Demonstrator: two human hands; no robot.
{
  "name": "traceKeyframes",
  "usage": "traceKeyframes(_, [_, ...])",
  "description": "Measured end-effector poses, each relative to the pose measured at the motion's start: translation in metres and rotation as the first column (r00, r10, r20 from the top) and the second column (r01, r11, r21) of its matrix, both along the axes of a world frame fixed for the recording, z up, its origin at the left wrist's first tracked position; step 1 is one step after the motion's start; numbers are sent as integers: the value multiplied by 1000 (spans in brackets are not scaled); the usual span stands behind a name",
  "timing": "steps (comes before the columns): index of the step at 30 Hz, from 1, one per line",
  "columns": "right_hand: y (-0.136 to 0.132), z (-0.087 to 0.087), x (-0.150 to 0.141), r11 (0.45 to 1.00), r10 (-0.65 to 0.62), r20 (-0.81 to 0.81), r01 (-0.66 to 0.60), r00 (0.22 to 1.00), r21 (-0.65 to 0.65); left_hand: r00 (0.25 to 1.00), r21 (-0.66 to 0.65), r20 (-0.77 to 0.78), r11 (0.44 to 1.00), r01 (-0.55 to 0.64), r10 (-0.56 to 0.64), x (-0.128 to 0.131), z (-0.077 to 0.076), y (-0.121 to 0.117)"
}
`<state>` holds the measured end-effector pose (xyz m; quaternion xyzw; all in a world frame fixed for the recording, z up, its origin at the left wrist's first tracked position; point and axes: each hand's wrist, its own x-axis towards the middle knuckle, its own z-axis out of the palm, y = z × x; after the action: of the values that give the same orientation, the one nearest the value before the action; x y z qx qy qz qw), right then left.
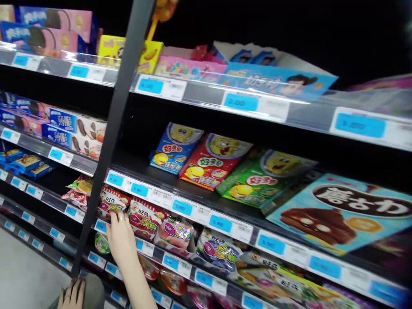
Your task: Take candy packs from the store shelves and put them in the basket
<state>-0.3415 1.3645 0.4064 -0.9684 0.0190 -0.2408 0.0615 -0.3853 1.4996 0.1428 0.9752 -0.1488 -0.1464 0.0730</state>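
My right hand reaches to a lower shelf. Its fingertips touch the front of a red and white gummy candy bag, with the thumb apart from the fingers. A ring shows on one finger. Just right of it stands a similar red gummy candy bag, then a pink peach one and a dark purple one. At the bottom left, my left hand lies flat on a grey-clad knee, fingers stretched out and holding nothing.
A black upright post divides the shelves. Above the bags, a price-tag rail fronts a shelf with blue, red and green cartoon boxes and a large chocolate snack box. Cookie boxes fill shelves at left.
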Motion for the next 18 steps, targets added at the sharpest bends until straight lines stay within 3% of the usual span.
traceKeyframes(3, [8,-9,17,990,-97,-72,89,993,-113,998,-117,-15,991,58,-61,-2,-7,10])
traceKeyframes(8, [12,-11,28,979,-165,-108,150,980,-138,997,-270,-7,960,71,-76,-10,-17,20])
traceKeyframes(10, [10,-7,32,977,-181,-114,166,977,-136,994,-383,-18,919,90,-105,-10,-12,27])
traceKeyframes(11, [9,-4,34,976,-186,-118,170,976,-134,988,-468,4,873,136,-152,-9,-3,33])
traceKeyframes(13, [7,-1,36,977,-187,-132,170,973,-129,961,-645,154,713,275,-232,0,29,48])
traceKeyframes(14, [6,1,37,977,-187,-139,169,972,-128,933,-701,300,618,356,-197,8,52,57])
traceKeyframes(15, [6,2,38,977,-188,-146,170,971,-129,907,-728,414,570,381,-77,17,79,66])
traceKeyframes(16, [6,2,38,976,-194,-152,175,969,-130,867,-737,495,554,388,52,29,108,74])
traceKeyframes(18, [6,1,39,971,-217,-159,196,963,-138,747,-714,616,578,396,249,59,162,86])
